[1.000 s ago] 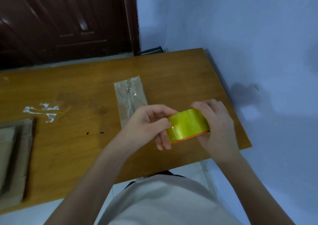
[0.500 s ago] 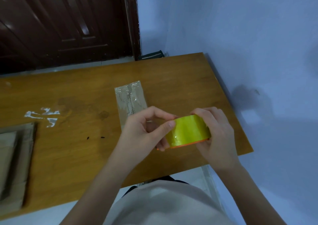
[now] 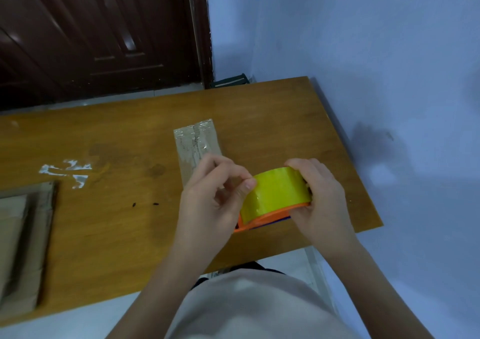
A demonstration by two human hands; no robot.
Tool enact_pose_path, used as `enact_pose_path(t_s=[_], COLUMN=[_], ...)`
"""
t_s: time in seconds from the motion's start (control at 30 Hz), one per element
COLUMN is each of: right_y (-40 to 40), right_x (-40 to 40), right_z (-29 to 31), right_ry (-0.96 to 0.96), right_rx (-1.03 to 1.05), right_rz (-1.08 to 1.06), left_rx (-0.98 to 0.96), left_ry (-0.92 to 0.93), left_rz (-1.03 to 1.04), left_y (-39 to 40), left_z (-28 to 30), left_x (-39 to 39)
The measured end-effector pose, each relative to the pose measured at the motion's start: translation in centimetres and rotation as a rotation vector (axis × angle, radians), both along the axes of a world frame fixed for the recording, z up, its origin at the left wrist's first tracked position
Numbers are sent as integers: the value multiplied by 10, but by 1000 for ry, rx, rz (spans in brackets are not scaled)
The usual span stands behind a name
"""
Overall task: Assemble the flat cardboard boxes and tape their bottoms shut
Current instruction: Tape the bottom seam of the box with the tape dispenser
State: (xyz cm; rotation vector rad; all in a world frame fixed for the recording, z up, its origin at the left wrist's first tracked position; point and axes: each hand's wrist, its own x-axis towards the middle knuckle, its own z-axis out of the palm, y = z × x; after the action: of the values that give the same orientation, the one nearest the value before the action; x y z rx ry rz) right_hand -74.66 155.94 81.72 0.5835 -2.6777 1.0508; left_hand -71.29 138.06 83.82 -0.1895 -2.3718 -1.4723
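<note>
Fingers of the right hand [image 3: 320, 198] curl round the yellow tape roll [image 3: 276, 196]; the left hand [image 3: 210, 198] pinches its edge. Behind, a taped cardboard box [image 3: 197, 141] lies on the table [image 3: 109, 224].

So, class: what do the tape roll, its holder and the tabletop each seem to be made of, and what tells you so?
Tape roll: glossy yellow plastic film, judging by its bright highlights. Holder: orange, smooth, probably moulded plastic; only its edge shows. Tabletop: brown with a wood-grain pattern and a slight sheen, so varnished wood or laminate; the picture cannot settle which.
</note>
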Motion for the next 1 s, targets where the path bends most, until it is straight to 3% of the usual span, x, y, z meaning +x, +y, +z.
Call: enact_pose_path(t_s=[0.33,0.7,0.83,1.0], right_y=[-4,-6,-3,2], right_x=[-3,-3,-4,-13], right_z=[-10,-13,-15,-8], right_ry=[-172,-197,-194,-123], right_rx=[-115,-154,-149,-99], right_rz=[81,113,106,110], left_rx=[334,378,210,-194], left_ry=[-43,-41,-57,-50], left_rz=[-243,-320,-324,-316], left_y=[-3,-8,-16,-28], left_z=[-14,-11,-7,4], left_x=[-12,-6,-4,-13])
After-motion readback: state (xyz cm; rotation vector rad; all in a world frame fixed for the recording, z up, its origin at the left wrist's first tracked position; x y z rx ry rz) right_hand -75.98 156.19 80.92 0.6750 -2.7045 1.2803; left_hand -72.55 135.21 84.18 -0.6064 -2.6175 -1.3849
